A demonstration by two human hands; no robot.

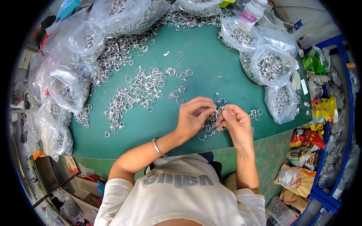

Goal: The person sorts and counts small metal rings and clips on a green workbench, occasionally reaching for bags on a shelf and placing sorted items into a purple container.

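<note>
Pinching, with left hand [195, 116] and right hand [236, 121] narrowed, a small cluster of silver rings [218, 112] between thumbs and fingertips; too small to count. Likely light, stiff and slick, best gripped by the band. Held over the green table [200, 75], near loose rings [209, 130], with clear plastic bags [283, 117] of rings farther out on both sides.

Blue metal shelf rack [326, 200] logged at far R; yellow plastic packet [325, 110] & green plastic packet [316, 61] seen beside it, green above yellow. Orange-and-white plastic packet [295, 179] noted lower R. Translucent white plastic btl. [254, 10] w/ pink label seen upper R.
</note>
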